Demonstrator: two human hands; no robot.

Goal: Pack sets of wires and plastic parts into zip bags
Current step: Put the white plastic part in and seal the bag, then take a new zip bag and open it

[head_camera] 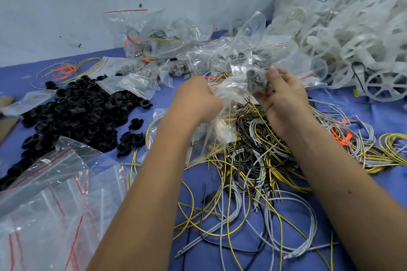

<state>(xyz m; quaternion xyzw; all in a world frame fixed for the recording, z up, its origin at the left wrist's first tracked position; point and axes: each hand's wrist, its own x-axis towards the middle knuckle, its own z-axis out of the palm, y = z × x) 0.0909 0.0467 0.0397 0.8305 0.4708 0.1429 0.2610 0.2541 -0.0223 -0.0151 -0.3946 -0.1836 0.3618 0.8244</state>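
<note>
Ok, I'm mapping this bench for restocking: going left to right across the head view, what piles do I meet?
Stack of empty clear zip bags with red strips → heap of black plastic rings → tangle of yellow, grey and black wires → mound of white plastic wheels.

My left hand [196,99] gripping a clear zip bag [229,92], my right hand [284,97] holding grey plastic parts [255,79] at its mouth, tangled wires [253,171] below on the blue table [363,112], black rings [81,112] left, white wheels [352,46] right.
</note>
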